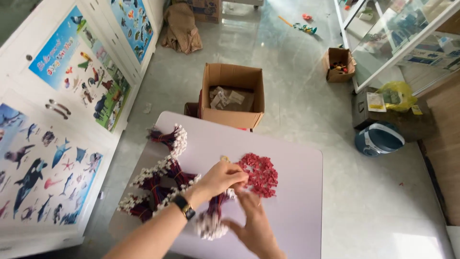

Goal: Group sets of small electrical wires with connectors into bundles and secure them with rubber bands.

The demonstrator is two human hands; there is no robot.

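- Pale tiled floor (306, 96) surrounds a small lilac table (297, 201) with rounded corners; you look straight down on it, and poster-covered white cupboards (62, 120) stand along the left.
- Your left hand (221, 177), with a black watch (184, 206) on the wrist, is pinched at the near-left edge of the pile of small red pieces (261, 173) in the middle of the table. I judge it to be gripping a piece or a wire end, but the fingertips blur, so I cannot tell which.
- Your right hand (254, 221) lies just below it, fingers half curled and reaching up toward the same spot. A bundle of dark red wires with white plugs (211, 221) lies against it, and I cannot tell whether you are gripping that bundle.
- More tied bundles (160, 180) sprawl over the left half of the table, some close to the left rim; a sweep of your left forearm could push them over the edge.
- The red pieces lie loose and unfenced, so a quick pull could scatter them toward the right edge.
- An open cardboard box (233, 96) stands on the floor at the far edge, where anything flicked away could drop in or beside it.
- With both hands crowded together, the wires could tangle.
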